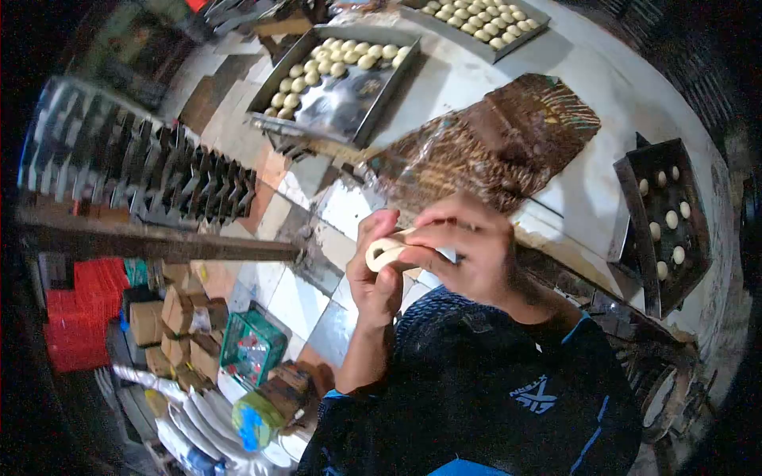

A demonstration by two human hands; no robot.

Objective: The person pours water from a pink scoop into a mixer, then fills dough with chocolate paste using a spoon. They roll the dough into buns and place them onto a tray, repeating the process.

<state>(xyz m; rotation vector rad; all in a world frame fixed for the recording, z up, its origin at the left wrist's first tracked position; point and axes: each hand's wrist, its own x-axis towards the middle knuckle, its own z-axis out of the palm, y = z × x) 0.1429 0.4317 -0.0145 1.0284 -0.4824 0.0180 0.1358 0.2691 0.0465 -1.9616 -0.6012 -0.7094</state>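
Observation:
Between my two hands is a piece of pale dough [384, 253], folded into a loop with a dark gap in its middle. My left hand [371, 274] cups it from the left, thumb against its lower edge. From the right, my right hand [460, 242] pinches the dough between thumb and fingers. Beyond my hands a brown, chocolate-looking spread [508, 139] covers part of the white table [591, 190]. A deep metal tray [337, 107] at the back left holds many round dough balls along its far and left sides.
Another tray of dough balls [484, 24] stands at the far edge. A dark tray [671, 230] with several pale pieces is at the right. Stacked metal trays [143, 163] are at the left, above cartons [186, 309], a green crate [252, 347] and red crates [83, 309].

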